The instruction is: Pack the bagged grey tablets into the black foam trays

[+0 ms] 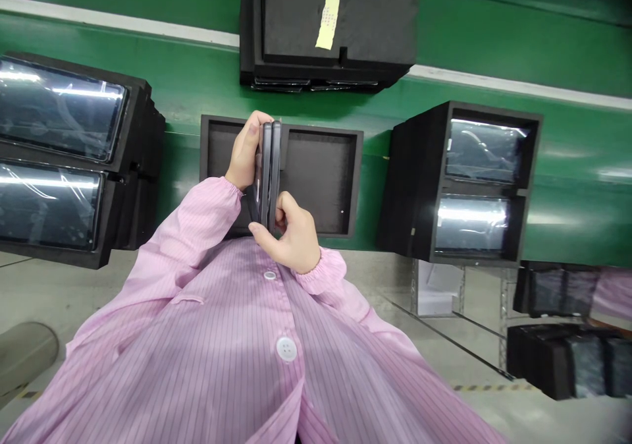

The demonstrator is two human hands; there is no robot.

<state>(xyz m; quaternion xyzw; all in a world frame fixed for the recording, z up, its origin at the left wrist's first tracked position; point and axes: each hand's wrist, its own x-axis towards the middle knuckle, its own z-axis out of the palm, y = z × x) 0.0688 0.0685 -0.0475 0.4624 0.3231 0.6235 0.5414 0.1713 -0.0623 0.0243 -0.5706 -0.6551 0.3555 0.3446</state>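
Observation:
Two tablets [271, 174], dark and pressed face to face, are held on edge in front of my chest. My left hand [247, 151] grips them from the left side near their far end. On the near end, my right hand [291, 230] pinches them, thumb across the bottom edge and fingers curled on the right. Below the hands lies a black foam tray [359, 187] with two compartments. The right compartment shows its bare floor; the left one is partly hidden by my left hand and the tablets.
Stacked foam trays [133, 187] with shiny screens stand at left. Another stack [415, 187] at right holds two screens. Behind, a foam stack [296, 16] bears a yellow label [328, 21]. All rest on a green bench [582, 187]. More black trays [538, 358] sit low at right.

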